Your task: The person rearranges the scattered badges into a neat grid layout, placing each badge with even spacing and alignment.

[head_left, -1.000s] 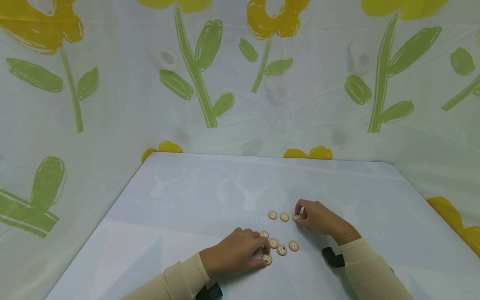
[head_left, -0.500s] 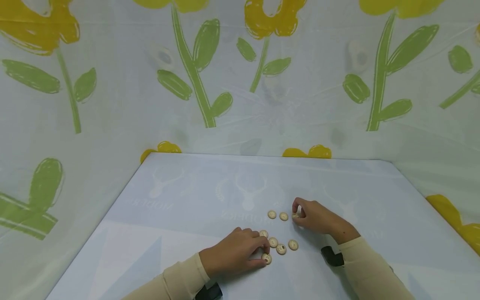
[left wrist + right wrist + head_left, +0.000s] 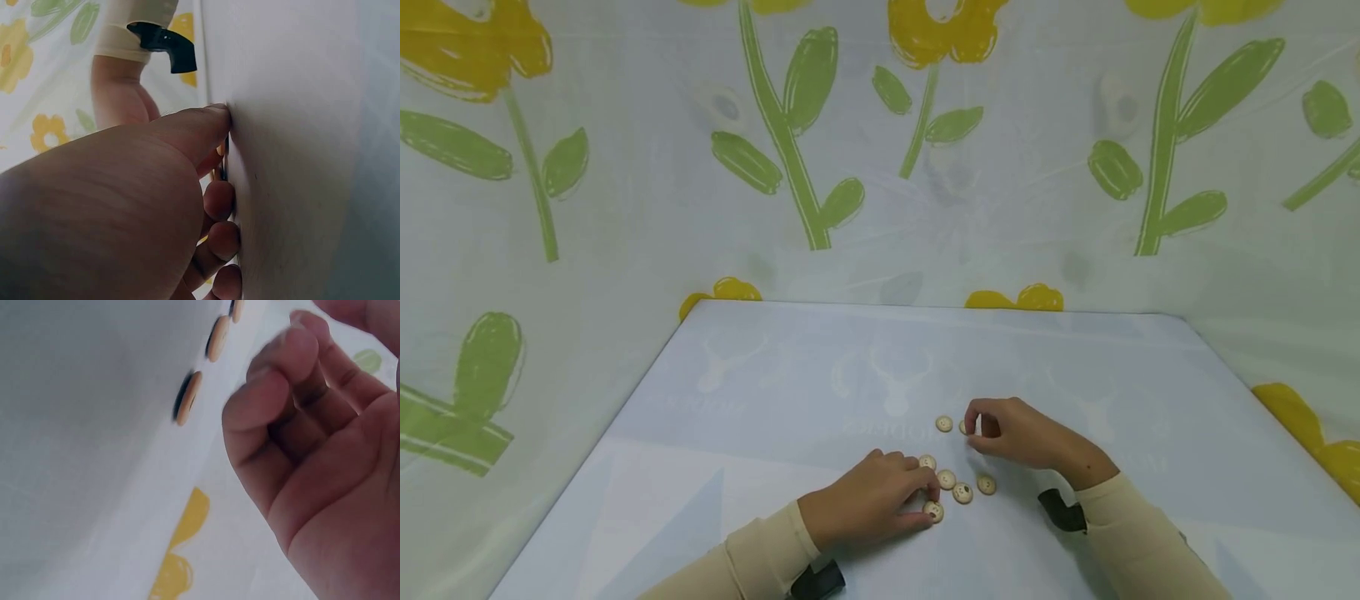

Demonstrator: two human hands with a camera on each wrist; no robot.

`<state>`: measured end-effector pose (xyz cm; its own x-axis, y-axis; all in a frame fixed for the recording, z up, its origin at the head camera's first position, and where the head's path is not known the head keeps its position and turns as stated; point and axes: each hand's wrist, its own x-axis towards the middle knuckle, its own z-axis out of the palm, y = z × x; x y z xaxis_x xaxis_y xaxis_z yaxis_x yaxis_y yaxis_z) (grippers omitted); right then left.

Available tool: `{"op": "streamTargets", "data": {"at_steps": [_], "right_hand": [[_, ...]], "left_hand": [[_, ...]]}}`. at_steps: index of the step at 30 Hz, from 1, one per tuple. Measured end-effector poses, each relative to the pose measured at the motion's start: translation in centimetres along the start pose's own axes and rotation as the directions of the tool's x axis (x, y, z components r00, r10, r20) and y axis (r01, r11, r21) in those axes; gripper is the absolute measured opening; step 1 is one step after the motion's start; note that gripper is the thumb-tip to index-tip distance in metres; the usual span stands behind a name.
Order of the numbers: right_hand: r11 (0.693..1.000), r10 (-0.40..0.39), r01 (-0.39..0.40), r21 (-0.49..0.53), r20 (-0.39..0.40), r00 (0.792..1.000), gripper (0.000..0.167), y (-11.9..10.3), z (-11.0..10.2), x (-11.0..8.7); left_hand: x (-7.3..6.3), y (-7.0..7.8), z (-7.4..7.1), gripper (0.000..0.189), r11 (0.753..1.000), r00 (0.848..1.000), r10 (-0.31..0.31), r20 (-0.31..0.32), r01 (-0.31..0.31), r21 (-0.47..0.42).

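Note:
Several round wooden buttons lie flat on the table. My left hand pinches the nearest button by its edges between thumb and index finger. Close to those fingers lie a button and another, darker-marked button. In the left wrist view, the thumb meets the tabletop and mostly hides what it grips. My right hand hovers at the farther row, fingers loosely curled, overlapping a button. From the right wrist, three row buttons show, the nearest button apart from the bare fingertips.
One button forms the left end of the far row, and a separate button lies between the hands. The pale table ends at a flower-printed cloth. Dark straps and camera mounts hang under both wrists.
My right hand has released the row's right-hand button and shifted left, now covering it in the head view. The left hand keeps its hold; the head view tilts slightly.

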<state>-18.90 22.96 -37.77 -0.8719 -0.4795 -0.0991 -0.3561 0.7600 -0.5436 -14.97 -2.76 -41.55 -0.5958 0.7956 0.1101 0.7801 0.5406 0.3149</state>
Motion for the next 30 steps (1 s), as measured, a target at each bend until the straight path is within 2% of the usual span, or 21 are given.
{"op": "streamTargets", "data": {"at_steps": [6, 12, 23, 30], "right_hand": [[0.999, -0.051, 0.05, 0.017, 0.078, 0.996, 0.01, -0.6, 0.3, 0.0], [0.996, -0.077, 0.072, 0.046, 0.122, 0.99, 0.012, -1.0, 0.7, -0.3], [0.999, -0.041, 0.033, 0.039, 0.211, 0.977, 0.021, -2.1, 0.9, -0.8], [1.0, -0.014, 0.016, -0.01, 0.229, 0.973, 0.025, -2.5, 1.3, -0.9]], "left_hand": [[0.0, 0.0, 0.0, 0.016, 1.0, 1.0, 0.002, 0.001, -0.002, -0.001], [0.0, -0.1, 0.0, 0.016, 1.0, 1.0, 0.028, -0.013, -0.028, 0.011], [0.0, -0.2, 0.1, 0.015, 1.0, 0.999, 0.028, -0.022, -0.028, 0.005], [-0.1, -0.2, 0.2, 0.015, 1.0, 1.0, 0.019, -0.006, -0.019, -0.003]]}}
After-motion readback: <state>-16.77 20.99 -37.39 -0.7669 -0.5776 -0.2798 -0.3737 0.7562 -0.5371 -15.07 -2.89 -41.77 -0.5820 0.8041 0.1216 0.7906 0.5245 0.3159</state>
